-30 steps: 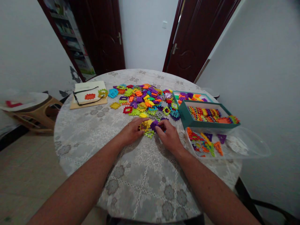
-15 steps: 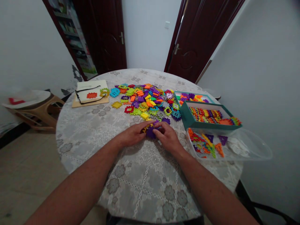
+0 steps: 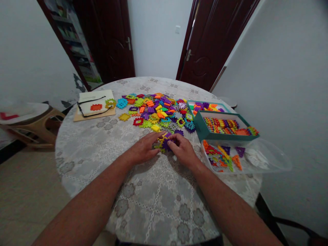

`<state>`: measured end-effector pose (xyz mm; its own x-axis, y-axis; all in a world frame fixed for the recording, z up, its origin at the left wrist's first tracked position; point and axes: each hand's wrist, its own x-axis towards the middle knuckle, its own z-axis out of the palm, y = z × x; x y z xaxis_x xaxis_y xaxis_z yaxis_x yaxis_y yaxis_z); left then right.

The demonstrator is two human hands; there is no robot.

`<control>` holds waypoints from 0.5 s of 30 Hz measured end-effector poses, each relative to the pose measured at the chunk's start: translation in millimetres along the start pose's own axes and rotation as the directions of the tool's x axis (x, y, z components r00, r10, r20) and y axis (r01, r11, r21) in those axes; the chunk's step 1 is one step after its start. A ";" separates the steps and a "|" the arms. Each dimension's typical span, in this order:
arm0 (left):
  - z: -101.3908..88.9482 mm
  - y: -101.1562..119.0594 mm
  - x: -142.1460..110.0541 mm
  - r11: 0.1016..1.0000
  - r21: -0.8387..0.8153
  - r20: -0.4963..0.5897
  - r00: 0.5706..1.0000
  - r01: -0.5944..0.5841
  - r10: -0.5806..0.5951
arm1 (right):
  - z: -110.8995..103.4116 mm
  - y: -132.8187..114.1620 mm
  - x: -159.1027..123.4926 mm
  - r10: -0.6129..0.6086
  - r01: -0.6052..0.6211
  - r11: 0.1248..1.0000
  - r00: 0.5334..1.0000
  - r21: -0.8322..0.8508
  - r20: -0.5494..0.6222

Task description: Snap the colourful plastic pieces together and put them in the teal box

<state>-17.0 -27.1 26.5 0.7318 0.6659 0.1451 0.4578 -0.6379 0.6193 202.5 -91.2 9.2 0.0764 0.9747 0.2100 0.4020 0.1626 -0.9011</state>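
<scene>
Between my hands, close above the tablecloth, is a small joined assembly of notched plastic building pieces (image 3: 166, 142), with purple, yellow and yellow-green parts showing. My right hand (image 3: 185, 150) pinches its purple side between thumb and bent fingers. My left hand (image 3: 145, 148) curves around the other side, fingers over the top and thumb low beside the yellow-green part. The fingers partly cover the assembly, so how its pieces join is hidden. Just beyond it lies a loose heap of similar pieces (image 3: 153, 118) in many colours.
At the right stand a green box (image 3: 202, 128) of small coloured pieces and a clear plastic lid (image 3: 249, 169) holding more pieces. Glasses (image 3: 93, 114) lie on a pad (image 3: 85, 96) at the left. The round table (image 3: 159, 205) has a patterned cloth.
The assembly has turned between my hands: more yellow-green shows and less of the flat purple face. My left thumb has loosened slightly away from it. The whole view has shifted a little.
</scene>
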 end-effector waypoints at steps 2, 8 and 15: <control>2.1 -1.9 0.5 0.996 0.091 -0.008 1.000 0.011 -0.010 | -1.8 1.3 1.3 0.033 -0.035 0.999 0.995 -0.016 -0.089; 12.9 -6.9 3.2 0.963 0.258 0.013 0.996 0.080 -0.086 | -2.8 7.3 4.4 0.077 -0.069 0.996 0.981 0.048 -0.181; 16.4 -13.8 3.5 0.962 0.251 -0.046 0.994 0.110 -0.101 | -2.6 10.5 4.0 0.069 -0.078 0.995 0.987 -0.055 -0.147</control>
<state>-12.5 -22.2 5.8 0.6576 0.7442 0.1172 0.6473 -0.6377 0.4174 209.4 -85.9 1.5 0.2373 0.9505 0.2007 0.4446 0.0774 -0.8924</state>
